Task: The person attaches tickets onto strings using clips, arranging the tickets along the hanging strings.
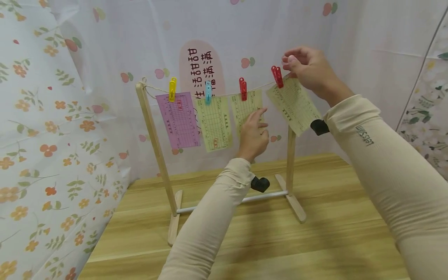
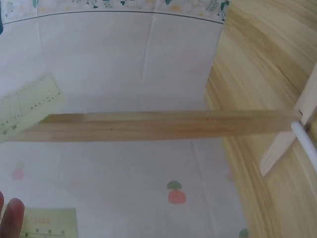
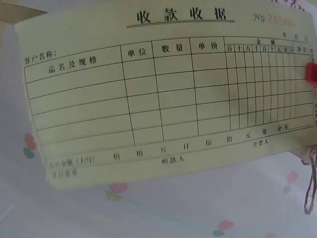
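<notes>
My right hand is at the top right of the frame, its fingers loosely bent beside a red clothespin. That clothespin clips a pale yellow receipt slip, which hangs tilted from the string. The same printed receipt slip fills the right wrist view, with the red clothespin at its edge. My left hand, fingers loosely extended, is in front of another yellow slip under a second red clothespin. Part of that slip is hidden behind the fingers.
Further left along the string hang a yellow slip under a blue clothespin and a purple slip under a yellow clothespin. The wooden frame stands on a wood-grain table, its feet joined by a white rod.
</notes>
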Tool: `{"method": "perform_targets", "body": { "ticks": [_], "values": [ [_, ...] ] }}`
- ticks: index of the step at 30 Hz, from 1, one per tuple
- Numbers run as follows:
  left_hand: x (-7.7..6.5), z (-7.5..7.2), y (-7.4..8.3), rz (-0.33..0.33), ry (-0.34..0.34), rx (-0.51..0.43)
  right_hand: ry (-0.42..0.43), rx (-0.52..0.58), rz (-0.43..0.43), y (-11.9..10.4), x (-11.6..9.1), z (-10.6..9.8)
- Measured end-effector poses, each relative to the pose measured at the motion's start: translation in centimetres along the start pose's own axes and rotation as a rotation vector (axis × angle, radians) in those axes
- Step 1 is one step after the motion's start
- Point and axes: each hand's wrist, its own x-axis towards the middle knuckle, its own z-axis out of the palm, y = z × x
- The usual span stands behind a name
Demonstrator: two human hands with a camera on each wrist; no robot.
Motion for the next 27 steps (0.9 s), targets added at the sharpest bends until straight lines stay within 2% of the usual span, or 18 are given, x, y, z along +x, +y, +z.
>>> {"method": "perform_targets", "body": {
  "ticks": [6,12,15,20,25,27],
  "values": [
    [-0.6,-2.0,0.3,0.012,-0.026,0.05,-0.016,0.072,-0.071,0.0,-1.3,0.2],
    [-1.7,-4.3,0.5,0.008,-0.053,0.04,0.0,0.182,-0.15,0.4,-3.3,0.8],
    [-2.4,-5.6,0.6,0.01,-0.067,0.079,0.011,0.202,-0.17,0.8,-4.4,1.2],
    [-4.2,-7.8,0.9,-0.013,-0.091,0.209,0.009,0.113,-0.192,2.0,-6.4,1.7],
    [-7.2,-10.0,0.3,0.043,-0.082,0.333,-0.021,0.038,-0.2,3.8,-8.9,2.4],
    [-8.8,-10.9,-0.1,0.082,-0.068,0.393,-0.01,-0.028,-0.199,4.7,-10.1,2.8]
  ]
}}
